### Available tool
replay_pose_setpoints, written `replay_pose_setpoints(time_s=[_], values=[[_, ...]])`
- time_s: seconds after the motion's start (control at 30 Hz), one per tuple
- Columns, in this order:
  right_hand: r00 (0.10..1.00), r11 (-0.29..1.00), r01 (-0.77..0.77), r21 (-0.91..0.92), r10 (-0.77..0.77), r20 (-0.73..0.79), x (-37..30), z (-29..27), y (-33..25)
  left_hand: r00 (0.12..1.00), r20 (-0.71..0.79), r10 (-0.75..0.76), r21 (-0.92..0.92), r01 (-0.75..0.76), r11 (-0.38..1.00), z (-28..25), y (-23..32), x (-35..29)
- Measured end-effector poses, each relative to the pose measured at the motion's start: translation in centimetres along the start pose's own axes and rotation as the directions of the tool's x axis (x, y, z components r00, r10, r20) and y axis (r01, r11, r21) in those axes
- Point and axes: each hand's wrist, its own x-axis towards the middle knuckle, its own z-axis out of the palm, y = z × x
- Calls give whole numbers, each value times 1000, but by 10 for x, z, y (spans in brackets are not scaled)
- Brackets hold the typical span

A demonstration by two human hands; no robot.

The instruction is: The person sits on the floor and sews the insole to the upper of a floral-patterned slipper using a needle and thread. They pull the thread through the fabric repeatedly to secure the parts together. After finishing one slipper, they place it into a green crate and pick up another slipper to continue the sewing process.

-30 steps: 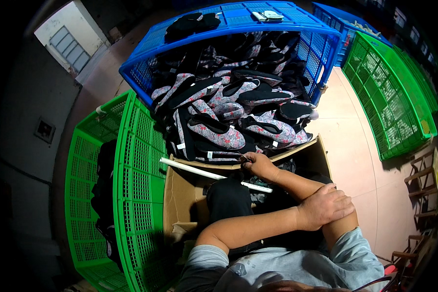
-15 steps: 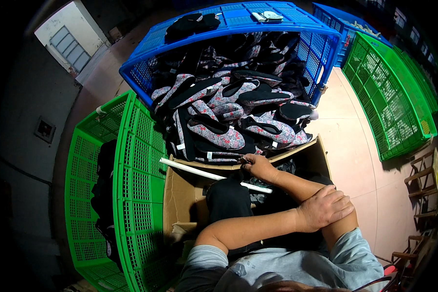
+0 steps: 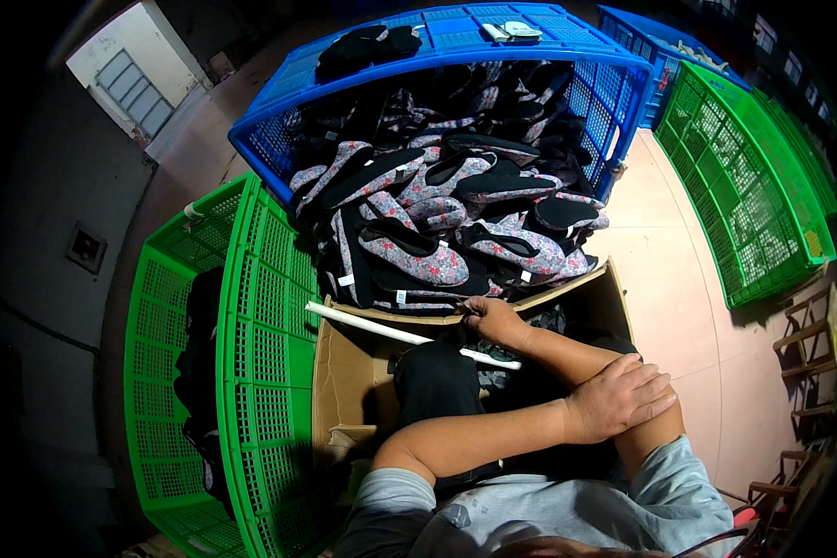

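Two hands show in our head view: our left hand (image 3: 620,395) lies, fingers extended, over our right forearm (image 3: 567,354); our right hand (image 3: 496,323) bends by the cardboard box (image 3: 342,377) rim (its grip we cannot tell), near heaped floral slippers (image 3: 442,267). Light pressure should suit, we judge. One box, one white rod (image 3: 372,325), uncountable slippers.

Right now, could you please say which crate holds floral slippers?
The large blue crate straight ahead: floral slippers crowd its opening; other crates show none.

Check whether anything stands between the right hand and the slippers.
Only the carton's far edge, along the near side of the slippers. The right hand overlaps it in view; whether they touch is unclear. Nothing else visible blocks it.
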Motion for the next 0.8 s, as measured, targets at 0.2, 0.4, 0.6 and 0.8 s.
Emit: replay_pose_setpoints(time_s=[0.2,0.4,0.6,0.8], values=[[999,998,51,-31,-51,-4,-1,2,6,999,-39,3,-9,-4,1000,0,1,-1],[1000,999,21,-33,-21,-1,-6,2,-4,999,-40,-18,3,18,1000,1,2,-2],[999,997,50,-52,-51,-14,-6,1,-2,999,-39,-18,9,18,1000,0,3,0],[998,998,55,-41,-55,-5,-3,3,2,999,-36,-14,-5,13,1000,-2,3,1]])
